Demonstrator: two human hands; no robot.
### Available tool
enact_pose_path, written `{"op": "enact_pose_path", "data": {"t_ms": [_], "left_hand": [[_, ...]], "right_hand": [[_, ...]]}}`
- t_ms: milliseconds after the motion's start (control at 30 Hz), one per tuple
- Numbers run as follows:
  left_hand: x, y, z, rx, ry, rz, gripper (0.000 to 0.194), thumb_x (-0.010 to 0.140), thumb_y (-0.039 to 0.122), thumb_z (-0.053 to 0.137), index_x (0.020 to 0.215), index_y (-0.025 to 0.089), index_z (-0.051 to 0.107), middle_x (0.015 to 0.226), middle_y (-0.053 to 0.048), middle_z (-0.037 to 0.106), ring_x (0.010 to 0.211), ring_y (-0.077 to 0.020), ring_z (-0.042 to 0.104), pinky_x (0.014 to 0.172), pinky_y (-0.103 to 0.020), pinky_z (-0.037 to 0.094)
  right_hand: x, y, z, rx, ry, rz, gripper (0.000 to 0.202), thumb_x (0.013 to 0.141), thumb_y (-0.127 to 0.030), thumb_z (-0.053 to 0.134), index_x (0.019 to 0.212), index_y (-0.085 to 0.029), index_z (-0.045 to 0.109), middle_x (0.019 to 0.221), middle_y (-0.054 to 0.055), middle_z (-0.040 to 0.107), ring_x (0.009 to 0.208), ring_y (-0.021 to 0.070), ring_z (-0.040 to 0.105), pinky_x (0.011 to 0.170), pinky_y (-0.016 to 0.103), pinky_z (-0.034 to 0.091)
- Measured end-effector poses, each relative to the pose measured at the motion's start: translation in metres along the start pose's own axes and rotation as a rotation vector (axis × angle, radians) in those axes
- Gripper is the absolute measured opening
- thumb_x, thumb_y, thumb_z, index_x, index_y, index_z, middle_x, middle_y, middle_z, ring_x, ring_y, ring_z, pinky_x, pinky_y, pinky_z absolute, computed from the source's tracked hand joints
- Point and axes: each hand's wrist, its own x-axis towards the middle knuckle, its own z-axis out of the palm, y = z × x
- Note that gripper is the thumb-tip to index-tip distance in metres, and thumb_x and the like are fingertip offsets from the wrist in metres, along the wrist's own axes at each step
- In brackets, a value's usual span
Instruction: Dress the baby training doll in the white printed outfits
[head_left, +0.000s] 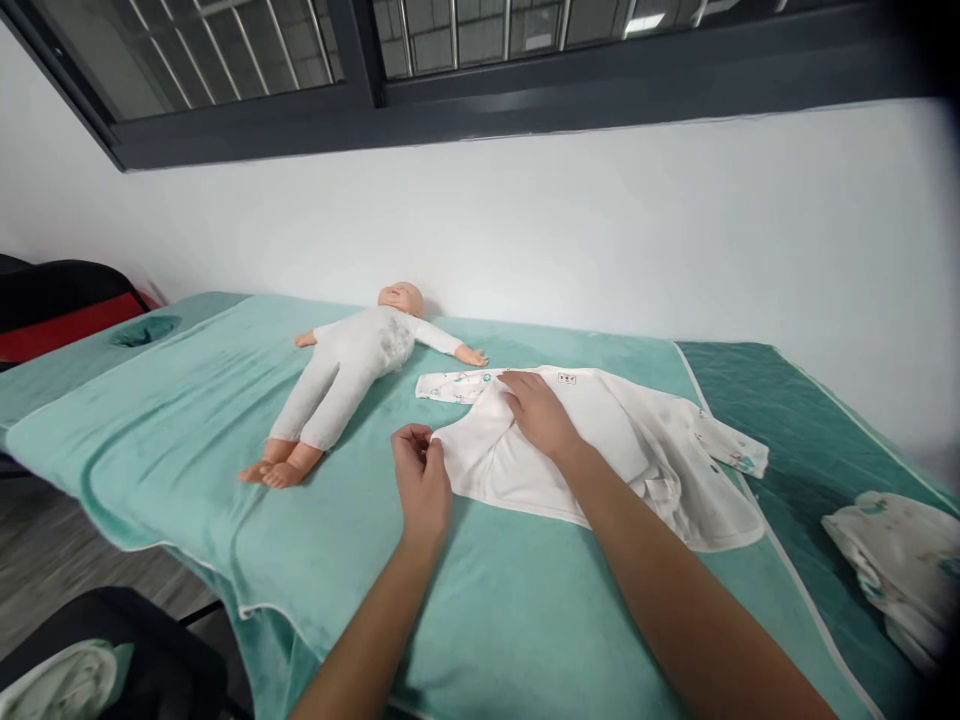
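A white baby shirt (577, 450) with small printed figures on its sleeves lies spread, inside surface showing, on the green cloth (517, 590). My left hand (424, 480) pinches the shirt's left front edge between thumb and fingers. Resting on the shirt near its collar, my right hand (544, 410) has its fingers stretched out over the fabric. To the left lies a baby doll (349, 365) on its back, in a white bodysuit with bare feet and hands. One doll arm reaches toward the shirt's printed sleeve.
A folded printed cloth (904, 570) sits at the right on a darker green cover (817, 450). Behind the bed runs a white wall (600, 230) below a dark window frame (525, 115). A black chair (127, 640) holding some cloth stands at the lower left.
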Motion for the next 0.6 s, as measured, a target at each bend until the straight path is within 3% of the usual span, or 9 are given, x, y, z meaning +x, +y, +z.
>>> {"op": "enact_pose_path", "data": {"t_ms": [133, 300, 433, 600], "left_hand": [[0.000, -0.001, 0.002, 0.040, -0.091, -0.010, 0.018, 0.090, 0.031, 0.057, 0.104, 0.022, 0.051, 0.084, 0.001, 0.053, 0.071, -0.0131, 0.053, 0.064, -0.027, 0.045], [0.000, -0.003, 0.004, 0.097, -0.115, 0.026, 0.020, 0.089, 0.034, 0.059, 0.103, 0.021, 0.053, 0.083, 0.001, 0.054, 0.070, -0.0135, 0.053, 0.064, -0.028, 0.045], [0.000, -0.006, 0.003, 0.104, -0.090, 0.051, 0.016, 0.092, 0.034, 0.056, 0.102, 0.022, 0.054, 0.086, -0.001, 0.055, 0.074, -0.0147, 0.054, 0.064, -0.028, 0.044], [0.000, -0.006, 0.001, 0.076, -0.068, 0.074, 0.013, 0.095, 0.034, 0.053, 0.100, 0.023, 0.052, 0.087, -0.001, 0.054, 0.075, -0.0146, 0.053, 0.066, -0.029, 0.044]], "right_hand": [[0.002, -0.003, 0.000, -0.090, -0.014, 0.054, 0.040, 0.098, -0.018, 0.038, 0.134, -0.017, 0.056, 0.133, 0.010, 0.059, 0.119, 0.0242, 0.051, 0.101, 0.038, 0.042], [0.025, -0.012, -0.008, -0.272, -0.153, 0.017, 0.058, 0.084, -0.003, 0.047, 0.137, -0.024, 0.056, 0.128, 0.009, 0.063, 0.115, 0.0285, 0.050, 0.091, 0.040, 0.040], [0.044, -0.011, -0.014, -0.300, -0.182, 0.038, 0.042, 0.082, -0.006, 0.053, 0.115, -0.026, 0.069, 0.106, 0.007, 0.068, 0.106, 0.0270, 0.054, 0.084, 0.037, 0.039], [0.042, -0.010, -0.004, -0.317, -0.087, 0.087, 0.024, 0.094, -0.019, 0.048, 0.108, -0.023, 0.067, 0.114, 0.010, 0.062, 0.102, 0.0243, 0.055, 0.080, 0.035, 0.038]]}}
